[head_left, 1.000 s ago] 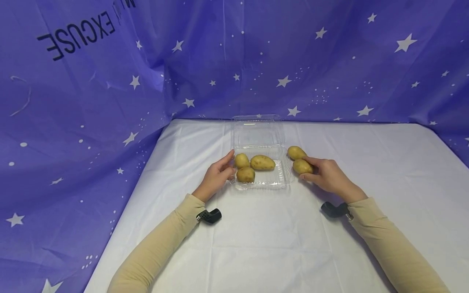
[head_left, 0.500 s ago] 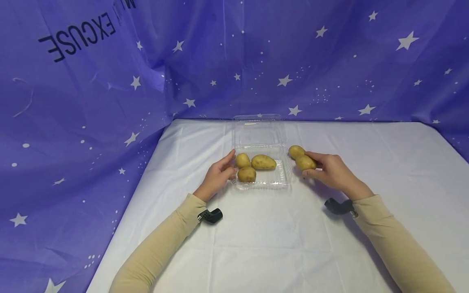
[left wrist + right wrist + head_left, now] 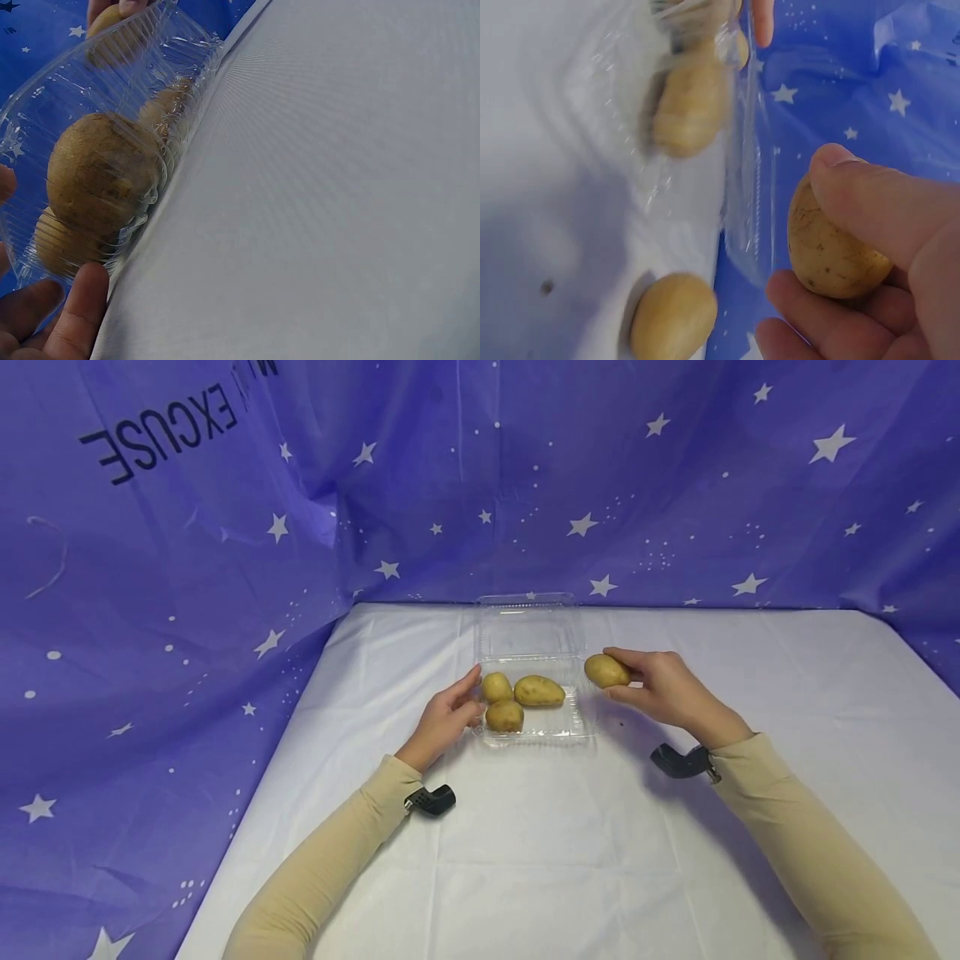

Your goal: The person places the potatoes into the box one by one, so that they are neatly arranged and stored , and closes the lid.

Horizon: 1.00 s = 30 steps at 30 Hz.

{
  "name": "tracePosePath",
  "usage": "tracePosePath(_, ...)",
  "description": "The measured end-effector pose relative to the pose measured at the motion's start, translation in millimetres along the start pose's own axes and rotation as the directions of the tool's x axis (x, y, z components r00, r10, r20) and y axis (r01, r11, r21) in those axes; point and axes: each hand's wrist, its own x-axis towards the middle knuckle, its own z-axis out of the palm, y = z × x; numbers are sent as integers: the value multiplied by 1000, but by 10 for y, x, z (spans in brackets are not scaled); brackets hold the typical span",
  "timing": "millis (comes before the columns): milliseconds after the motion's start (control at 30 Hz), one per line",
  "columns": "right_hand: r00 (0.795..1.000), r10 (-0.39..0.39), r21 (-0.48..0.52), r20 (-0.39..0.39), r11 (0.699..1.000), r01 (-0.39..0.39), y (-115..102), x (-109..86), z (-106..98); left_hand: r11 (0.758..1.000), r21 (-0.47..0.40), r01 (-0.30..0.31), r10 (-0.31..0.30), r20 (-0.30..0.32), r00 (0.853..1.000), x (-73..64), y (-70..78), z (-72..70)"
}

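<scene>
Between thumb and fingers, my right hand [image 3: 671, 693] grips a yellow-brown potato [image 3: 604, 671], raised off the table just right of a clear plastic clamshell container [image 3: 555, 724]. Three potatoes lie in the container's base: a round one [image 3: 496, 687] at back left, another [image 3: 505, 717] in front of it, and a longer one [image 3: 540, 691] beside them. My left hand [image 3: 442, 727] touches the container's left side with extended fingers and thumb. Below the held potato, the right wrist view shows a loose potato [image 3: 675, 319] on the cloth; in the head view it is hidden.
The container's lid [image 3: 528, 631] stands raised toward the back. A white cloth [image 3: 525, 843] covers the table, with a small dark speck [image 3: 621, 723] right of the container. A purple star-patterned curtain [image 3: 525, 485] hangs behind and along the left.
My right hand has lifted the nearer of two potatoes beside the container and carried it up and away from me, over the other one. My left hand and the container stay put.
</scene>
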Motion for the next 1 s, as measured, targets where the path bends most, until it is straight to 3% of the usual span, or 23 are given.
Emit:
tracePosePath(467, 989, -77, 22, 124, 997, 74, -307, 261, 229, 1000, -23, 12, -12, 2, 1000, 6, 3, 7)
tracePosePath(567, 985, -108, 19, 135, 994, 107, -339, 294, 294, 1000, -25, 18, -18, -1, 1000, 1, 7, 6)
tracePosePath(800, 974, -187, -94, 130, 975, 199, -352, 322, 421, 1000, -16, 19, -19, -2, 1000, 4, 6, 12)
tracePosePath(1000, 970, -184, -81, 156, 977, 199, -388, 330, 471, 1000, -16, 13, -13, -4, 1000, 10, -12, -1)
